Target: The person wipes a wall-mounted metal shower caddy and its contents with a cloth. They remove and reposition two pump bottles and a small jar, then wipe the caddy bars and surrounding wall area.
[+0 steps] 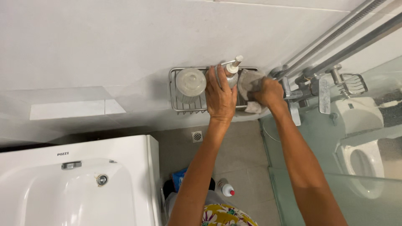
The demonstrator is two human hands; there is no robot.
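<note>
Left hand: wrapped round pump bottle, upright in wire rack
Right hand: bunched on grey cloth (just right of bottle, touching)

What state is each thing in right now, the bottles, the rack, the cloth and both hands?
Pump bottle: upright in the rack, held.
Round-lidded jar: upright, lid on, untouched.
Wire rack: fixed on the wall.
Grey cloth: bunched, pressed at the rack.
Left hand: closed on the pump bottle.
Right hand: clutching the cloth.
</note>
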